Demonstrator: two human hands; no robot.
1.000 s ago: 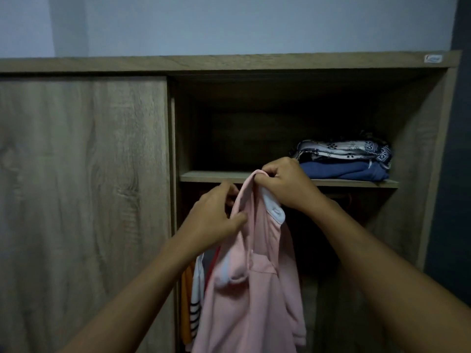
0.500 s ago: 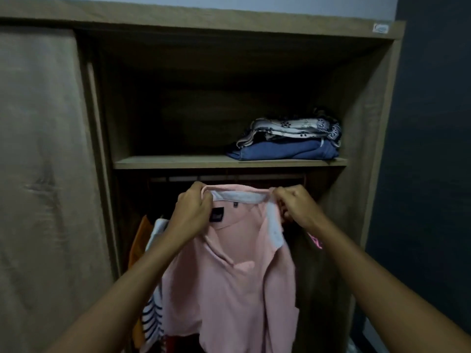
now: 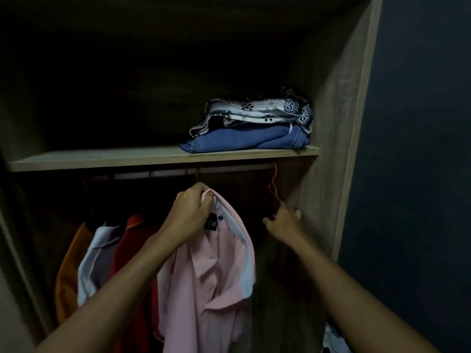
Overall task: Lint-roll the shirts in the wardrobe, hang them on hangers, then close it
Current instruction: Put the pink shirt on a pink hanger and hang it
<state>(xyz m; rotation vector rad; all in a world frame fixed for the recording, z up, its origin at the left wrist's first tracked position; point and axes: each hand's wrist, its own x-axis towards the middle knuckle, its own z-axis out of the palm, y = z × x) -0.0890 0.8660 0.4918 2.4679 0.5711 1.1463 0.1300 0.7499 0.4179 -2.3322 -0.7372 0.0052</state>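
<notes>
A pink polo shirt point(image 3: 216, 284) with a white collar lining hangs from my left hand point(image 3: 190, 214), which grips its collar just under the rail point(image 3: 163, 174). My right hand point(image 3: 284, 221) is off the shirt and reaches to a pink hanger point(image 3: 274, 189) that hangs at the rail's right end, next to the wardrobe's side wall point(image 3: 328, 174). Its fingers are at the hanger's lower part; the dark hides whether they close round it.
An orange, a light blue and a red shirt point(image 3: 130, 240) hang at the left of the rail. On the shelf point(image 3: 102, 157) above lie a folded blue garment point(image 3: 244, 140) and a patterned one point(image 3: 254, 113). A dark wall stands to the right.
My right hand let go of the pink shirt's collar and moved right to the pink hanger. The left hand now holds the shirt alone. The view moved closer into the wardrobe.
</notes>
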